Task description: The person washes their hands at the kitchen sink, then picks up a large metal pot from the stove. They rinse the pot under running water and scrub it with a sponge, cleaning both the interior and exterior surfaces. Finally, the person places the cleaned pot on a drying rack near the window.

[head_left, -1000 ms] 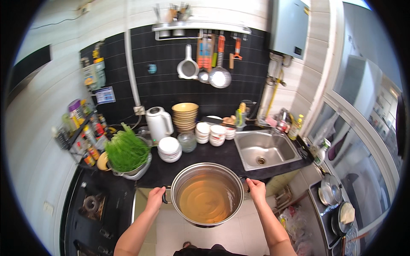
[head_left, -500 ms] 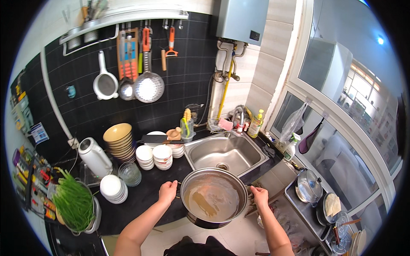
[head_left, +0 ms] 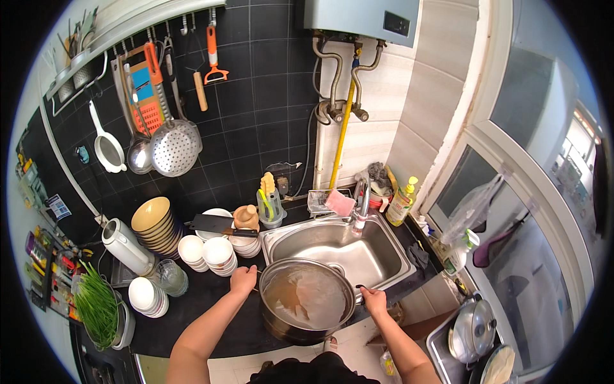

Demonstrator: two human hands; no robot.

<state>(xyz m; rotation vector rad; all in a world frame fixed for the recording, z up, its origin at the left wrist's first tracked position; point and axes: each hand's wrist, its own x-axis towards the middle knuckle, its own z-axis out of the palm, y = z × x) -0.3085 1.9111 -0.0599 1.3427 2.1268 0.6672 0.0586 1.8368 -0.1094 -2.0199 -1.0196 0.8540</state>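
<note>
A large metal pot [head_left: 284,328] with cloudy brownish liquid [head_left: 316,296] in it is held in front of me, near the sink's front edge. My left hand [head_left: 244,280] is closed around the handle on its left side, and my right hand [head_left: 373,299] grips the handle on its right. Just beyond the pot lies the stainless steel sink [head_left: 377,256], its near rim partly hidden by the pot. The faucet [head_left: 362,208] stands at the sink's back edge. Whether the pot's base touches the counter is hidden.
Left of the pot, bowl stacks [head_left: 219,253], a glass [head_left: 171,278], a kettle [head_left: 128,246] and a basin of green stalks [head_left: 96,307] line the black counter [head_left: 192,320]. Dish soap [head_left: 401,201] stands behind the sink. A lidded pan [head_left: 470,333] sits at the right.
My view has turned toward the sink and come closer. Both hands still hold the pot, which has come nearer the sink's front edge, and the liquid's surface pattern has shifted.
</note>
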